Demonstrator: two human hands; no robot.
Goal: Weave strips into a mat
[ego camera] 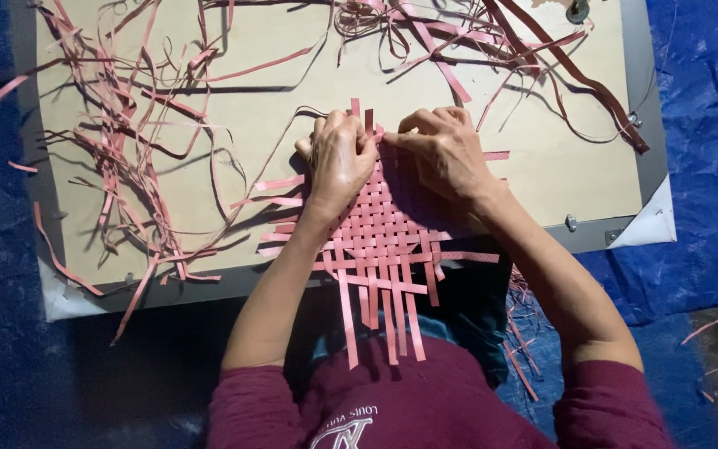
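Two hands press flat pink woven mat [380, 229].

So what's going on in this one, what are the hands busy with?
A person is weaving flat pink strips into a mat on a tan board. Both hands press on the far edge of the weave: the left hand lies flat on it, and the right hand pinches at a strip beside it. Unwoven strip ends stick out on every side of the mat. A tangle of loose strips lies over the left and far parts of the board, which rests on a blue tarp.
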